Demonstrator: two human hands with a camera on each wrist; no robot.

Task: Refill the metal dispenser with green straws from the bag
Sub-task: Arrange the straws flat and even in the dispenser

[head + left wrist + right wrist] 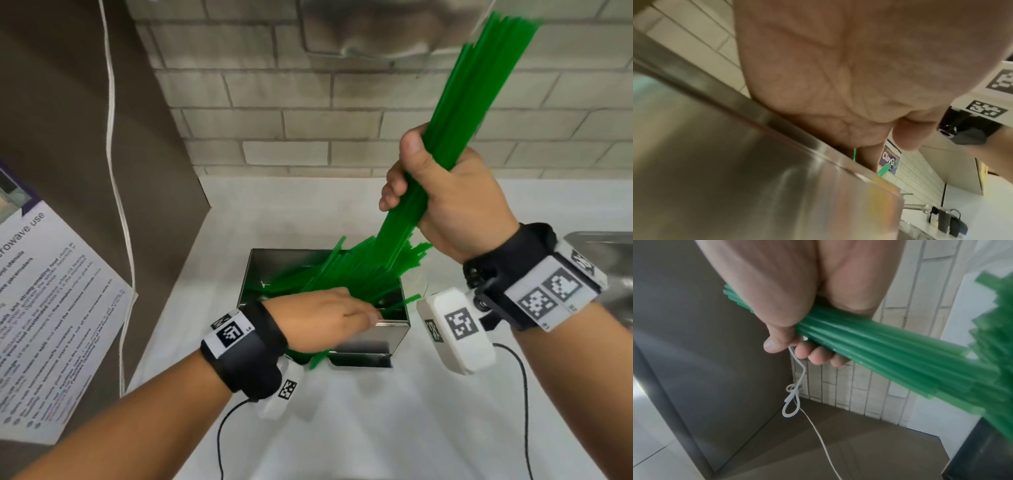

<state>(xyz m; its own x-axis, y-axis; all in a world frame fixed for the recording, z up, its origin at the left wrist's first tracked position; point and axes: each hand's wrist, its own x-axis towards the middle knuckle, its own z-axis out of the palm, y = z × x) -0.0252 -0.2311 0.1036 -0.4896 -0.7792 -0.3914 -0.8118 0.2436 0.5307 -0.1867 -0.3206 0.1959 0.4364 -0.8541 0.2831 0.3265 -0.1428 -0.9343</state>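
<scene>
A square metal dispenser stands open-topped on the white counter, with loose green straws lying crisscross inside and one poking out under its front. My right hand grips a thick bundle of green straws, tilted up to the right, its lower ends fanning into the box. In the right wrist view the thumb and fingers wrap round the bundle. My left hand lies over the dispenser's front rim. Its fingers reach straight down inside and are mostly hidden; its thumb hangs free.
A printed microwave notice and a white cord hang on the brown panel at left. A brick wall stands behind. A metal basin edge is at right. A shiny crumpled surface shows at top.
</scene>
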